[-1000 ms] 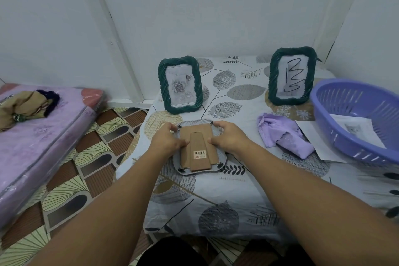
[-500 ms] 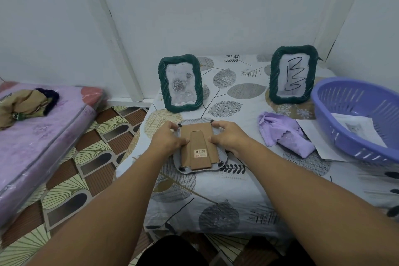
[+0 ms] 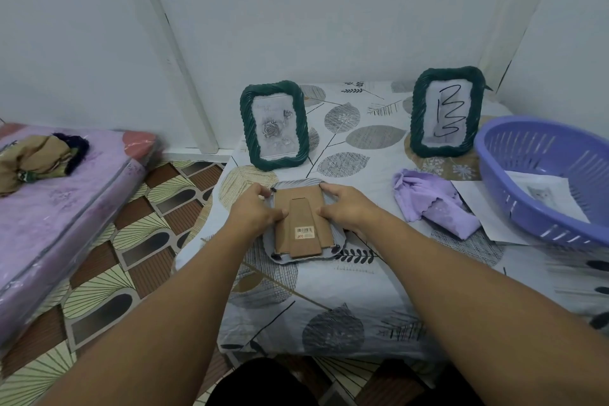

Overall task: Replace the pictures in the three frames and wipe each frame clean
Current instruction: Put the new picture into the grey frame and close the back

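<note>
Two upright dark-green rope-rimmed picture frames (image 3: 274,124) (image 3: 446,111) block the table's (image 3: 329,323) far edge; open cloth between them; a purple slotted plastic basket (image 3: 540,181) fills the right edge.

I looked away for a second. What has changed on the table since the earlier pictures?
Nothing has visibly moved. The left hand and right hand stay on the brown backing of the face-down frame. The two standing frames, purple cloth and basket are as they were.
</note>
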A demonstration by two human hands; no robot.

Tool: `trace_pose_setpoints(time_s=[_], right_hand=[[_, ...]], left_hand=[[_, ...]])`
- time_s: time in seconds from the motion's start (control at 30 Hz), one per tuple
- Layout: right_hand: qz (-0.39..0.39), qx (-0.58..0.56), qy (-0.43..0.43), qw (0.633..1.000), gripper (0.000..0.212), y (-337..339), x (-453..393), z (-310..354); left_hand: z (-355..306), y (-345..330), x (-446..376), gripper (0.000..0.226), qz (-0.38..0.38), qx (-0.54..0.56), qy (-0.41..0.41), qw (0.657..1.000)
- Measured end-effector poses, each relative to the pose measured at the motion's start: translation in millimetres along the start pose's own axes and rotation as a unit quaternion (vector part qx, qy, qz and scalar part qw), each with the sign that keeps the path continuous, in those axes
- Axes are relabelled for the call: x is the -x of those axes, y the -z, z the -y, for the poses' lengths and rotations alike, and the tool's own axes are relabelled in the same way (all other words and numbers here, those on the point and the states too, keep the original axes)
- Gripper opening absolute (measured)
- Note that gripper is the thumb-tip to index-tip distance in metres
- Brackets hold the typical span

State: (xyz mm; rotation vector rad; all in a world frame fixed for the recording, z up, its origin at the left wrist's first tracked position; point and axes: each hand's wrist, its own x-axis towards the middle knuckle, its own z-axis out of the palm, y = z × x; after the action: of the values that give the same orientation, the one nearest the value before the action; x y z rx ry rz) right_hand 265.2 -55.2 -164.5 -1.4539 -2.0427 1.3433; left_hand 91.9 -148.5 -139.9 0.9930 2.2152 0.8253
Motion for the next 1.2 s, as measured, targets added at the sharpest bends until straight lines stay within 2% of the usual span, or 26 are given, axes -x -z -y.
trace_pose_setpoints(time_s=[0.23,0.4,0.5,0.57,0.67,0.73,0.83,0.9,1.03,1.2], right_hand=[[0.011,0.041,-0.001,0.999,0.063,1,-2,-1],[-0.051,0.035,0.035,0.997,0.054,0,15,-2],[-0.111,0.146,0.088,0.979,0.041,-5,35,1],[-0.115,0.206,0.136,0.962,0.042,-9,49,6],[-0.064,0.273,0.18,0.943,0.049,-13,59,11],[-0.033,0.306,0.179,0.935,0.049,-12,60,9],[-0.02,0.299,0.159,0.941,0.05,-12,62,7],[-0.02,0.293,0.146,0.945,0.05,-13,61,8],[-0.012,0.296,0.13,0.946,0.051,-13,62,12],[-0.007,0.297,0.119,0.948,0.05,-14,63,13]], left_hand=[[2,-1,-1,0.05,0.002,-0.001,0.006,1.0],[7,-2,0,0.045,-0.032,0.008,-0.012,0.999],[9,-3,6,0.037,-0.063,-0.026,-0.055,0.996],[10,-2,12,0.028,-0.065,-0.024,-0.094,0.993],[10,8,22,0.017,-0.03,-0.021,-0.134,0.99],[12,21,30,0.008,0.023,-0.062,-0.162,0.985],[16,37,43,0.004,0.124,-0.142,-0.188,0.964],[20,42,50,0.006,0.161,-0.169,-0.184,0.955],[23,44,53,0.01,0.178,-0.154,-0.182,0.955],[25,41,56,0.01,0.155,-0.14,-0.172,0.963]])
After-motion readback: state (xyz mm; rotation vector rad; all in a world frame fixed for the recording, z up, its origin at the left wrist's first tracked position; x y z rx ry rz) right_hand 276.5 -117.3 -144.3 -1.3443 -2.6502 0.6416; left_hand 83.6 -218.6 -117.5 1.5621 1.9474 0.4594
